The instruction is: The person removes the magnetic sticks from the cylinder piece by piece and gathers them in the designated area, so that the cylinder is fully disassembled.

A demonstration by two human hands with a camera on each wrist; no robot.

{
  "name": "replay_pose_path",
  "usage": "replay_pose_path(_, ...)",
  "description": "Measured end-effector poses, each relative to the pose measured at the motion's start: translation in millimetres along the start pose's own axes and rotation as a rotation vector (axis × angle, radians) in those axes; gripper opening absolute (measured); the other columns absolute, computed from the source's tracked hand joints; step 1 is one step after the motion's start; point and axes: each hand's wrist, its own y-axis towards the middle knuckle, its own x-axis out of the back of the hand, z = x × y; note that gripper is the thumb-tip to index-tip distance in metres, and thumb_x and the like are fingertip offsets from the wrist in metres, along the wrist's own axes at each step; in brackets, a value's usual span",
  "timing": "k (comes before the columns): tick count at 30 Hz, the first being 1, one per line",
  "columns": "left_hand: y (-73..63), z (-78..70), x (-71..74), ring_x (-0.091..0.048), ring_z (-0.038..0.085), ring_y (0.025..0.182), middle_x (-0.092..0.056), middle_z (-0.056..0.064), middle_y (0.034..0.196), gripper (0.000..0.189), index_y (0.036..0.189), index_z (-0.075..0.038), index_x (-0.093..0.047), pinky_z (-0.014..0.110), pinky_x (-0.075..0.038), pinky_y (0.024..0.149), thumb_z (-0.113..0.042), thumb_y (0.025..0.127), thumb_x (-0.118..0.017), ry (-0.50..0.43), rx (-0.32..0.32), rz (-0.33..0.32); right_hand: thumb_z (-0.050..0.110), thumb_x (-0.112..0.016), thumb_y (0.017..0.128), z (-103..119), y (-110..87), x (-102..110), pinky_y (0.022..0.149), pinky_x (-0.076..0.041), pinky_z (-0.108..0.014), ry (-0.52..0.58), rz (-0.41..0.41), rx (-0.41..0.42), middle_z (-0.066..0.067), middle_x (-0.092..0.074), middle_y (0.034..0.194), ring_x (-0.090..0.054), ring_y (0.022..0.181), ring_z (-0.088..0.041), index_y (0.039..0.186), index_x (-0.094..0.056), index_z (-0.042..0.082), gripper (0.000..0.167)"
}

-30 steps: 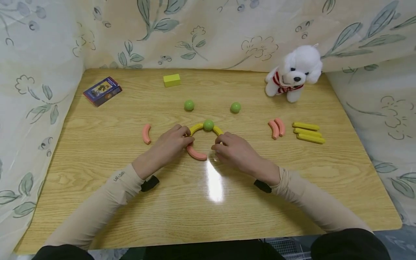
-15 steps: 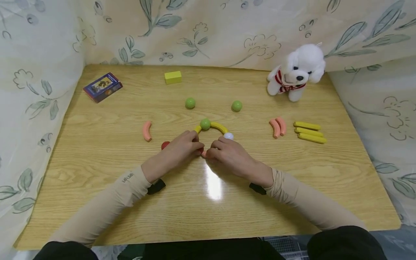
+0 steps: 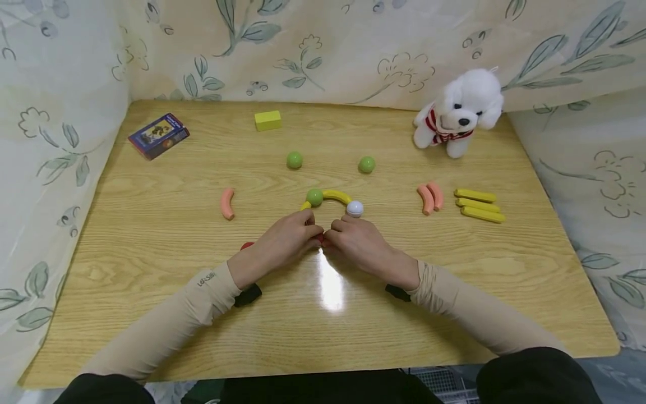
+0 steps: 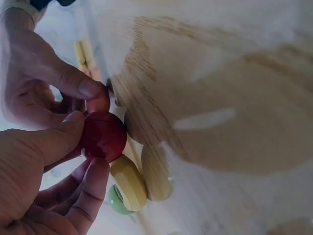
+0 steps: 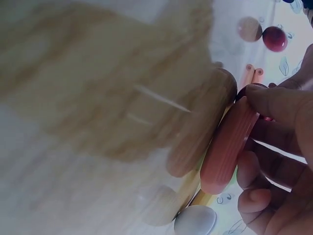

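Note:
My left hand point(image 3: 287, 241) pinches a red ball point(image 4: 105, 136) between thumb and fingertips, low over the table. Close against it, my right hand point(image 3: 360, 241) grips a curved pink stick point(image 5: 230, 147), whose end meets that ball. Beyond the hands, a green ball point(image 3: 314, 197) sits between two curved yellow sticks. The right yellow stick point(image 3: 337, 195) reaches a white ball point(image 3: 355, 209). The left yellow stick point(image 4: 128, 182) runs up to the held red ball. My fingers hide most of the pink stick in the head view.
Another red ball point(image 3: 246, 246) lies beside the left wrist. A pink stick point(image 3: 227, 203) lies left, two pink sticks point(image 3: 430, 198) and several yellow sticks point(image 3: 479, 206) right. Farther back are two green balls point(image 3: 295, 160), a yellow block point(image 3: 268, 120), a card box point(image 3: 158, 136) and a plush dog point(image 3: 459, 115).
Both hands have drawn together over the pink stick, bringing its end to the red ball. The green ball has shifted left, and the white ball has come into sight. The loose red ball has moved nearer me.

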Motion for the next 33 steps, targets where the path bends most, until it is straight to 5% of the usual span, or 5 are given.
replay_pose_path(26,0.5,4.5,1.1,-0.052,0.016,0.071,-0.056,0.005,0.087,0.007,0.088,-0.010,-0.071,0.028,-0.048,0.064,-0.017,0.087,-0.073,-0.010,0.008,0.006,0.026,-0.070,0.089,-0.5,2.2,-1.1,0.058,-0.047,-0.026,-0.014,0.012,-0.006,0.002,-0.061,0.073,-0.055,0.067,-0.015,0.087,-0.073,0.014,0.012)
replay_pose_path(33,-0.5,8.9,-0.4,-0.056,0.018,0.077,-0.060,0.005,0.091,0.005,0.091,-0.011,-0.072,0.029,-0.049,0.067,-0.015,0.089,-0.071,0.012,0.017,-0.008,0.030,-0.071,0.089,0.7,2.6,-1.7,0.052,-0.045,-0.029,-0.003,-0.065,-0.063,0.001,-0.056,0.064,-0.052,0.057,-0.016,0.071,-0.066,0.014,0.025)
